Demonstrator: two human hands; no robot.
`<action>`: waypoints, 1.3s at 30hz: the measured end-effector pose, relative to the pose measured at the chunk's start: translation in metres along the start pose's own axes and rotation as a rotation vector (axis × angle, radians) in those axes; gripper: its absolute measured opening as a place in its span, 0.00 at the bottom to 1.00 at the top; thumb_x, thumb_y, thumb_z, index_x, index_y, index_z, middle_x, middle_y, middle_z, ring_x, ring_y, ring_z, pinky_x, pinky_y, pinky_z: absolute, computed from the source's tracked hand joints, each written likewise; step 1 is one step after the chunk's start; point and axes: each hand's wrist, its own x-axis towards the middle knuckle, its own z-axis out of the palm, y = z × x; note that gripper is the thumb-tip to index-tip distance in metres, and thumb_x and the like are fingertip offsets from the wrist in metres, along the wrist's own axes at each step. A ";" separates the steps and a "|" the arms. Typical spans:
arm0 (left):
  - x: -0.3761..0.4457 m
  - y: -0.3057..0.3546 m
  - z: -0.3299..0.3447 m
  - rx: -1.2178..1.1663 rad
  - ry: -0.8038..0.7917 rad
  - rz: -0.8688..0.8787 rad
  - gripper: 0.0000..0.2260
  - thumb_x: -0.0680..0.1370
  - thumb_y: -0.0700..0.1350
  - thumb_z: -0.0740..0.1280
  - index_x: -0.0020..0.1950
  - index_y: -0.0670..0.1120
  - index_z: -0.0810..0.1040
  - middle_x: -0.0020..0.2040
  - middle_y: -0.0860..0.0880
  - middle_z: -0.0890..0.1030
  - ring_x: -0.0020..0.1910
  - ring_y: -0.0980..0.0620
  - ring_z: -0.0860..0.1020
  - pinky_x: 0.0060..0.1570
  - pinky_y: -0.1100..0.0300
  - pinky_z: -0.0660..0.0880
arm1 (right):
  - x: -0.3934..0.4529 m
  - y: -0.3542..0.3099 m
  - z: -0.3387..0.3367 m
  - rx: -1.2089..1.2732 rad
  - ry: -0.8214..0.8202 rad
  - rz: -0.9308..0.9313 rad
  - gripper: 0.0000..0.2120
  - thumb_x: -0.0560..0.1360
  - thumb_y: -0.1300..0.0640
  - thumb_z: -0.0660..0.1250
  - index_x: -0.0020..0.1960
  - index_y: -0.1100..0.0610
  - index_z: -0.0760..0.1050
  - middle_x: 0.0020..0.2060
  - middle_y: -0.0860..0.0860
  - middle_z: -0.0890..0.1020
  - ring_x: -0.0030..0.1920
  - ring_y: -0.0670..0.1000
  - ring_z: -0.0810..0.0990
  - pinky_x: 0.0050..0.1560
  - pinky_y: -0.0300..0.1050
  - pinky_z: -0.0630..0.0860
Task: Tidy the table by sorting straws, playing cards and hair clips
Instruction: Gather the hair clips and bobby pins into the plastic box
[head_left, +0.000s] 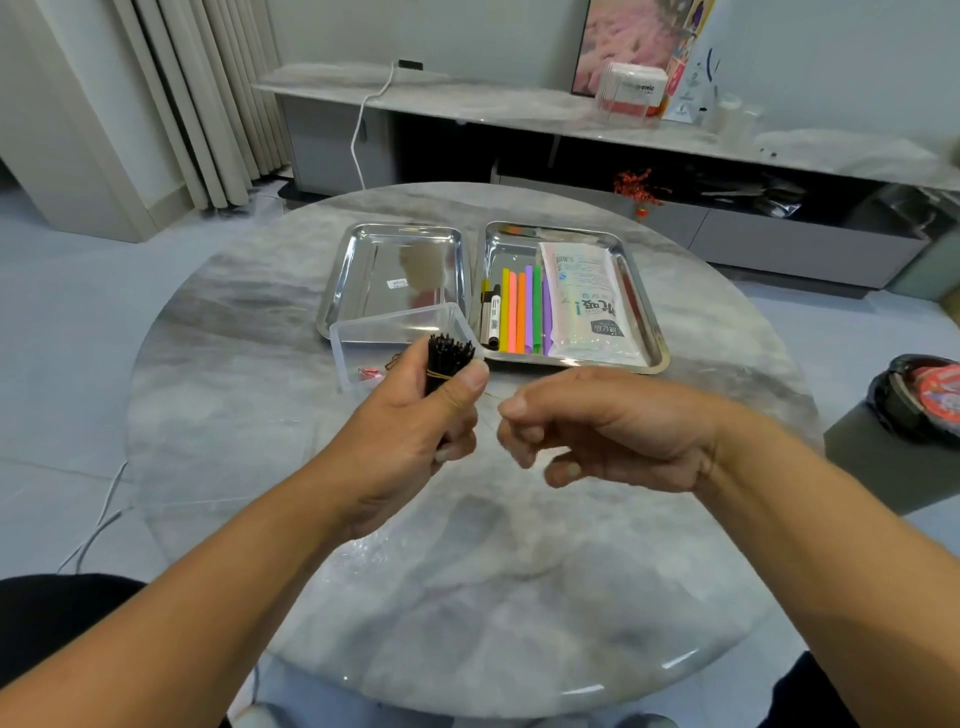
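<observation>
A: Item one, nearest: what is being held, and by which hand?

B: A bundle of black hair clips, long axis upright, is being gripped by the left hand, fingers curled round it. The right hand is being kept just beside, fingers loosely curled; a thin band may be being pinched, though that cannot be told.

A: Item two, beyond?

B: A clear plastic box is lying just past the left hand, its open top being left unobstructed. Farther off, coloured straws are being stored in the right steel tray.

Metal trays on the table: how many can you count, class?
2. The left tray sits behind the clear plastic box; the right tray beside it holds coloured straws and a packet.
</observation>
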 end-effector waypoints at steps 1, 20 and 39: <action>0.001 0.000 -0.001 0.010 0.004 -0.003 0.09 0.75 0.50 0.65 0.49 0.47 0.69 0.39 0.46 0.67 0.32 0.55 0.64 0.29 0.63 0.64 | 0.001 0.003 0.001 0.116 -0.004 -0.025 0.13 0.72 0.53 0.68 0.30 0.53 0.72 0.35 0.51 0.76 0.40 0.47 0.78 0.38 0.40 0.73; 0.010 -0.008 -0.016 1.050 0.075 0.258 0.07 0.80 0.44 0.62 0.44 0.49 0.66 0.44 0.50 0.72 0.42 0.53 0.71 0.37 0.64 0.68 | 0.017 0.016 0.022 0.281 0.249 -0.186 0.15 0.73 0.62 0.72 0.59 0.56 0.81 0.48 0.54 0.86 0.37 0.45 0.83 0.29 0.31 0.72; 0.006 -0.013 0.007 0.182 -0.010 -0.105 0.20 0.70 0.31 0.69 0.58 0.47 0.73 0.44 0.44 0.80 0.39 0.53 0.77 0.30 0.63 0.70 | 0.025 0.028 0.027 -0.201 0.503 -0.481 0.21 0.67 0.56 0.79 0.56 0.51 0.76 0.45 0.48 0.82 0.45 0.40 0.79 0.50 0.41 0.78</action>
